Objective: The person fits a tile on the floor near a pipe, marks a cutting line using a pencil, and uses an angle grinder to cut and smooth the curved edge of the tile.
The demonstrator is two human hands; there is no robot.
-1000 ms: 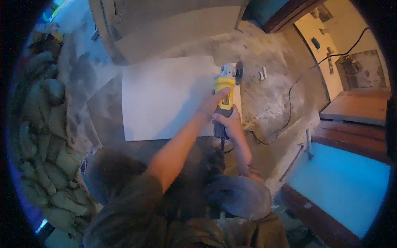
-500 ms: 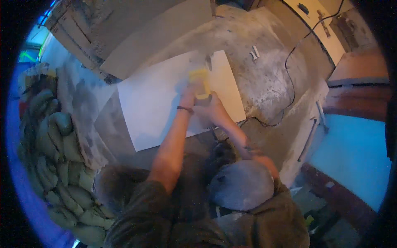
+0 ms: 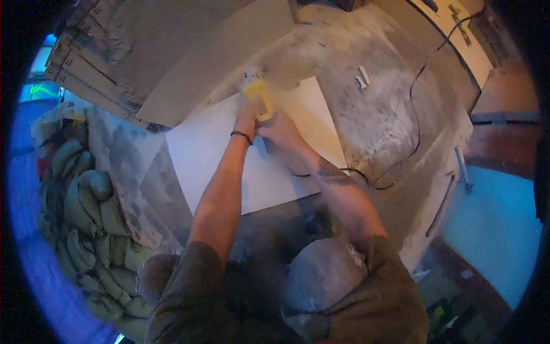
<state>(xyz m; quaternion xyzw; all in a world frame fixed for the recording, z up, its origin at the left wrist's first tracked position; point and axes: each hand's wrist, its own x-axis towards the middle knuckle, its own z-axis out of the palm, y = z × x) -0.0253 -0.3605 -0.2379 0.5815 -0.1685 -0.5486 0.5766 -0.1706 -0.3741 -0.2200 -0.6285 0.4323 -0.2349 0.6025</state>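
Both my hands are closed on a yellow power tool [image 3: 264, 106] with a frame-like handle; its far end is blurred by dust, and I cannot make out its exact kind. My left hand [image 3: 245, 119] wraps its left side, a dark band on the wrist. My right hand [image 3: 281, 131] grips the near right side, fingers partly hidden. Below them lies a large white board [image 3: 200, 157], its far edge under the tool and hazy with dust. A black cord [image 3: 366, 179] runs from beneath my right forearm to the right.
Small white offcuts [image 3: 362, 78] lie on the dusty floor beyond the board. Large grey sheets [image 3: 206, 57] stand at the far left. Stuffed green sacks [image 3: 86, 206] are heaped at left. A light blue panel [image 3: 487, 223] lies at right, beside a thin rod [image 3: 441, 206].
My hands and the yellow tool have moved left and away from me, toward the board's far edge. My arms are stretched farther out, and the view has shifted slightly.
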